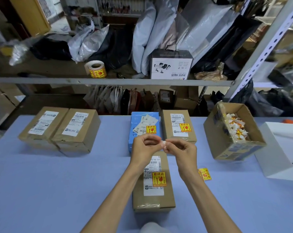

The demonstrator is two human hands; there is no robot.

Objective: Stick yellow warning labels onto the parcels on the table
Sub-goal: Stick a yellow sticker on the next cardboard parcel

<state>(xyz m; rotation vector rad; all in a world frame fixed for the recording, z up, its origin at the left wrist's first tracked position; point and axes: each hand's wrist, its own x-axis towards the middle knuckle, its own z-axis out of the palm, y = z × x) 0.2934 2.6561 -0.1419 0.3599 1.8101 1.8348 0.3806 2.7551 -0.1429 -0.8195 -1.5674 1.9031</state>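
Parcels sit on the blue table (41, 182) all round the grip, and that spread decides the work. Three already wear a yellow sticker: the near parcel (153, 197) directly below the hands, the blue parcel (136, 120) just behind them, and the brown parcel (178, 132) behind and to the right. Two bare parcels (76, 130) lie side by side well off to the left of the grip, with only white shipping slips on top. Those, I judge, are what remains.

An open box (233, 148) to the right of the grip holds a heap of crumpled backings. A label roll (96, 68) stands on the shelf far behind and to the left. One loose label (204, 174) lies flat on the table just beside the right wrist, below and right of the grip.

The left hand (144, 147) and right hand (181, 148) meet fingertip to fingertip, each pinching an end of a pale scrap (164, 143), fingers curled close. It looks like peeled backing, though I cannot tell for sure.

If so, drop it into the open box, not onto the table. Lift the loose label by one corner only, so the glue stays clean. Carry it left, set it over the lower corner of a slip as on the finished three, clear of the barcodes, and smooth it from one edge outward.
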